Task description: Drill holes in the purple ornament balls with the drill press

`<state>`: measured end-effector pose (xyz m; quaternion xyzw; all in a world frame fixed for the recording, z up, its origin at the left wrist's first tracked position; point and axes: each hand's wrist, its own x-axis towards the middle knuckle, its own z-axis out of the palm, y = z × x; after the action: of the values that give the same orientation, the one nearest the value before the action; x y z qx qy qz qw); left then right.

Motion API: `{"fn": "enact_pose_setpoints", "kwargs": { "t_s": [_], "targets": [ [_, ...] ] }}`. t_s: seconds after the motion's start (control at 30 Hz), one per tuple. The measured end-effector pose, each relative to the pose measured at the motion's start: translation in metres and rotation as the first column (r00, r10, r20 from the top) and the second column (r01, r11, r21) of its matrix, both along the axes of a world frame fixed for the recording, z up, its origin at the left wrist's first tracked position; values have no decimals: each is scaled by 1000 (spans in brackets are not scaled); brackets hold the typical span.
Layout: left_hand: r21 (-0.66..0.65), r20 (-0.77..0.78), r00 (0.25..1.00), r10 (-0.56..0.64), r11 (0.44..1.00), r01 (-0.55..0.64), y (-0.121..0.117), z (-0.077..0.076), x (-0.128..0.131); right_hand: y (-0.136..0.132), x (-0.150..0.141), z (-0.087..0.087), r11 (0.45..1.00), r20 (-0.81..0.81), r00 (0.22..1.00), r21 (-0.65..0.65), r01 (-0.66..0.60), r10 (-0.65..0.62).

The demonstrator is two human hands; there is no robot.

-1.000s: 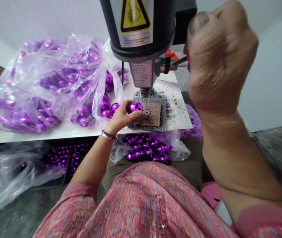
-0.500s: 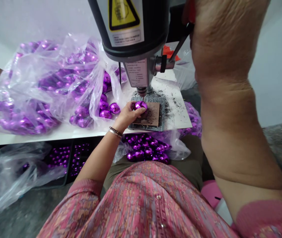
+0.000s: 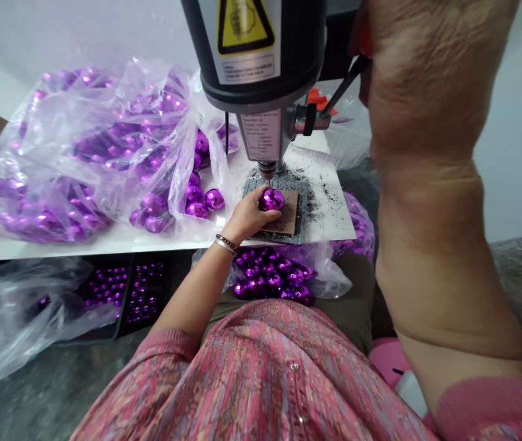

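My left hand pinches a shiny purple faceted ball between thumb and fingers. The ball rests over a brown board on the grey base of a drill press. Just above the ball is the thin bit under the chuck; whether the two touch I cannot tell. Up close at the upper right, my right hand is closed around the drill press's feed handle, whose red end shows beside the palm. The fingers of that hand are mostly hidden.
Clear plastic bags of purple balls cover the table's left side, with several loose balls beside them. More balls lie in plastic on my lap. Dark shavings litter the white tabletop. Below left are black trays of purple pieces.
My left hand and the ball have shifted slightly to the right over the board. The whole view has moved a little. My right hand stays at the handle.
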<state>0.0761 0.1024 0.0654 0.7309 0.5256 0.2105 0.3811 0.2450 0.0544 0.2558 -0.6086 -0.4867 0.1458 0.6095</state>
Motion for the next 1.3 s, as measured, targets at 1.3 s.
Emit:
{"fn": "enact_pose_setpoints", "kwargs": {
  "t_s": [1.3],
  "targets": [
    [39, 16, 1000, 11, 999, -11, -7, -15, 1, -21, -1, -147, 772, 486, 817, 630, -82, -310]
  ]
}}
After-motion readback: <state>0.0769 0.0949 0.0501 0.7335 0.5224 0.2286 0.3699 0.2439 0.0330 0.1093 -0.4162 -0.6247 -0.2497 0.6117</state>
